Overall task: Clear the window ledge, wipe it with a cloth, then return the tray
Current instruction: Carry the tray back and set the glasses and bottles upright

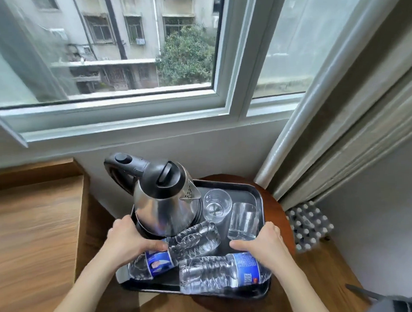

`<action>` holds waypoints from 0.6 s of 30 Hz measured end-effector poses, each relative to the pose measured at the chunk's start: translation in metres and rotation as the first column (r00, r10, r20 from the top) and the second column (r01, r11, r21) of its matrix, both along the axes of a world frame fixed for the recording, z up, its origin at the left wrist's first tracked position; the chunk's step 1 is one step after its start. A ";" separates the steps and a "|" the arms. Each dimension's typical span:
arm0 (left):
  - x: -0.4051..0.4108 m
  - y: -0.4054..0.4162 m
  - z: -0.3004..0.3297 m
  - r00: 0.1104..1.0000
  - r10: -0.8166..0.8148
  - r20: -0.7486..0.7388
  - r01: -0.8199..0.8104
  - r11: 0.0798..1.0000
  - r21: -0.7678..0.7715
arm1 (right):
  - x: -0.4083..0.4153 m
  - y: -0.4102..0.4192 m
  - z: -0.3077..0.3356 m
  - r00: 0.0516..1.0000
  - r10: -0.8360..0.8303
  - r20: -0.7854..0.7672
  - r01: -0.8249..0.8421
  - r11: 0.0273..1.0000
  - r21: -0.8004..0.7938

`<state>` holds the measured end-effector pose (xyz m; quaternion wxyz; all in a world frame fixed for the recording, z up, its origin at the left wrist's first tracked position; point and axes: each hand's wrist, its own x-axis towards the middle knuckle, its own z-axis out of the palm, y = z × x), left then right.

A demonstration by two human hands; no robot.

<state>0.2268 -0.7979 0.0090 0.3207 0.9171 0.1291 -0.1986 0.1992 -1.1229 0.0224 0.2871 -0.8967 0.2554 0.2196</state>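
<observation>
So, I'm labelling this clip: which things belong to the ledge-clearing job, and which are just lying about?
Job: tray with kettle, two glasses and two water bottles; left hand and right hand grip it.

Lying about: curtain, bottle pack, round table.

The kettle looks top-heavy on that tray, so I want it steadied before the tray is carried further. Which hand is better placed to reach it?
Probably the left hand: it grips the tray edge right beside the kettle base. The right hand is across the tray, past the bottles and glasses.
</observation>
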 end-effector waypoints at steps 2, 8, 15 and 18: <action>-0.016 0.022 0.025 0.999 0.041 0.026 -0.040 0.999 -0.036 | 0.002 0.020 0.019 0.999 0.046 0.011 -0.047 0.999 0.011; -0.068 0.103 0.087 0.967 0.197 0.162 -0.161 0.963 -0.215 | 0.004 0.107 0.061 0.978 0.196 0.070 -0.199 0.979 0.033; -0.147 0.240 0.105 0.931 0.327 0.161 -0.300 0.939 -0.171 | -0.021 0.251 0.081 0.932 0.341 0.122 -0.349 0.936 0.050; -0.183 0.302 0.108 0.911 0.379 0.164 -0.355 0.922 -0.156 | -0.042 0.320 0.078 0.920 0.372 0.119 -0.381 0.923 0.061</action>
